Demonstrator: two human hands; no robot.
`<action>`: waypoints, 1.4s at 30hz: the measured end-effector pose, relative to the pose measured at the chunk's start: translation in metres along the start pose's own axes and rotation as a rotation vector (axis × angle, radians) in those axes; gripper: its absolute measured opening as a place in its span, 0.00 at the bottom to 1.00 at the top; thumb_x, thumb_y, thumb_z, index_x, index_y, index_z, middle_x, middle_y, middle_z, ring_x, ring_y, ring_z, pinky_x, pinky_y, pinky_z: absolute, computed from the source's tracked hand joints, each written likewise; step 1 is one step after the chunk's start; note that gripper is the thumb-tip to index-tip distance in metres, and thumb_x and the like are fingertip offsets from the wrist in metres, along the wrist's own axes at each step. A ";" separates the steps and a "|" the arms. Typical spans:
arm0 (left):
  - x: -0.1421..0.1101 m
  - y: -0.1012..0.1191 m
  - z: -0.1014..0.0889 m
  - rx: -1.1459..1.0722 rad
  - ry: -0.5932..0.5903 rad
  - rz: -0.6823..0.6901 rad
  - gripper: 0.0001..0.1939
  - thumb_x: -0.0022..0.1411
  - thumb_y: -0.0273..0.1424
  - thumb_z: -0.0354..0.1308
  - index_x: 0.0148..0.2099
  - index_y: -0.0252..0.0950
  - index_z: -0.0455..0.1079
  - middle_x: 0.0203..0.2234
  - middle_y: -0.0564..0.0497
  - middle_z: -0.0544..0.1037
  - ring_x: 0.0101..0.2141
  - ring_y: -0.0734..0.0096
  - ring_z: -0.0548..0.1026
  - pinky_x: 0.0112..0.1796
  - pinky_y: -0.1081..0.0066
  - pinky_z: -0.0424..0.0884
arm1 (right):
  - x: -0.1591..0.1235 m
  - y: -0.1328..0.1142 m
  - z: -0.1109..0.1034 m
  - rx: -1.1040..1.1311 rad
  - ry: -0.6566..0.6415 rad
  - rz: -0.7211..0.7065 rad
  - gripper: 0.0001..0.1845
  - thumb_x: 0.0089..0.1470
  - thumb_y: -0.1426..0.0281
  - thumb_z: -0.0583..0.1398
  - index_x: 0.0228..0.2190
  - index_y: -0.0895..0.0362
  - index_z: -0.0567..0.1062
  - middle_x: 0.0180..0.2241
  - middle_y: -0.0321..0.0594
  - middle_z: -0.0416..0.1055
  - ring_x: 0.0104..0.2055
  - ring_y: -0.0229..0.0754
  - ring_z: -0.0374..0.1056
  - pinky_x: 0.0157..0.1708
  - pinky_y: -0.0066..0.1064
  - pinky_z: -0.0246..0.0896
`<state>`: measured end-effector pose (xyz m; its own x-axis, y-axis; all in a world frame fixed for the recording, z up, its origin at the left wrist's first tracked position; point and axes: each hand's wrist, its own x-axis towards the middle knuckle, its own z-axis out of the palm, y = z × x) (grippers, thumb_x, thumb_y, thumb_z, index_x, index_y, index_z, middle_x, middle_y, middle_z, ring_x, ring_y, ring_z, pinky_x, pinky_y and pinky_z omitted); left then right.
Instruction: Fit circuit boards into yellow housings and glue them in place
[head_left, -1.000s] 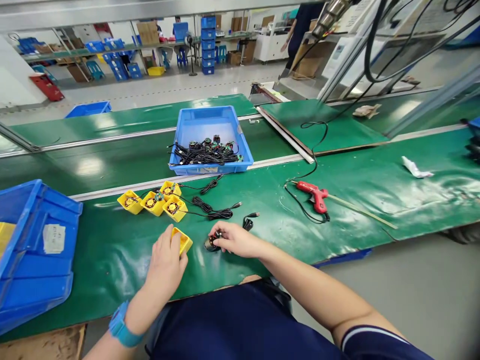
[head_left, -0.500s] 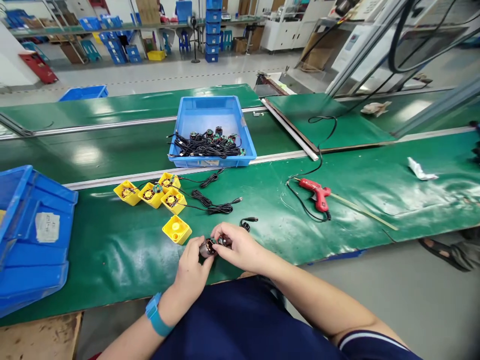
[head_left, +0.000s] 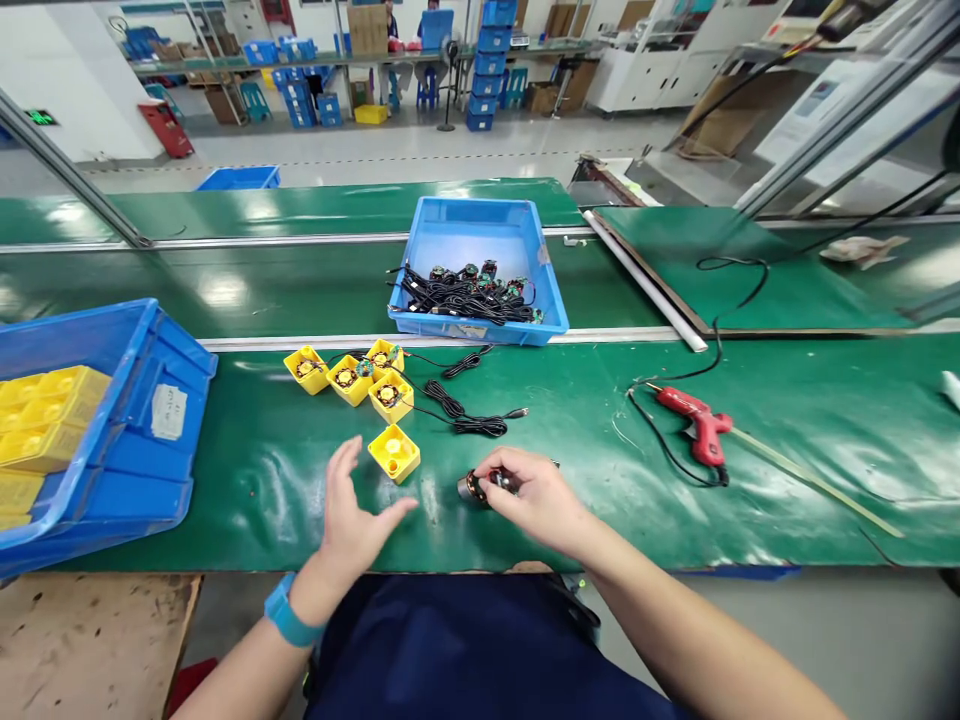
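My right hand is closed around a small round motor part with a black cable, held just above the green mat. My left hand is open with fingers spread and holds nothing. It hovers just left of an empty yellow square housing that lies on the mat. Behind it stand several yellow housings with parts fitted inside, and their coiled black cables trail to the right.
A blue tray of cabled motor parts sits beyond on the belt. A big blue bin of yellow housings is at the left. A red glue gun with its cord lies to the right. The bench edge runs close to my body.
My left hand has let go of the motor part and opened, moving left toward the empty yellow housing. My right hand keeps the part. The view has shifted left.
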<state>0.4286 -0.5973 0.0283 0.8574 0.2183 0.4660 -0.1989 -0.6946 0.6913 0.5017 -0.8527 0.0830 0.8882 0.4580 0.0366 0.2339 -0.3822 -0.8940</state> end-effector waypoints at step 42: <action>0.009 0.000 0.067 -0.059 -0.044 0.262 0.22 0.65 0.38 0.63 0.55 0.35 0.62 0.46 0.39 0.73 0.47 0.55 0.75 0.46 0.56 0.78 | 0.023 -0.034 0.055 -0.201 0.346 -0.080 0.06 0.52 0.73 0.58 0.30 0.55 0.77 0.29 0.38 0.76 0.30 0.40 0.71 0.32 0.31 0.67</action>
<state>0.4680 -0.6413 -0.0051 0.7926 0.0050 0.6097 -0.4434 -0.6818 0.5819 0.4920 -0.7848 0.0895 0.9368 0.2082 0.2812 0.3495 -0.5212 -0.7786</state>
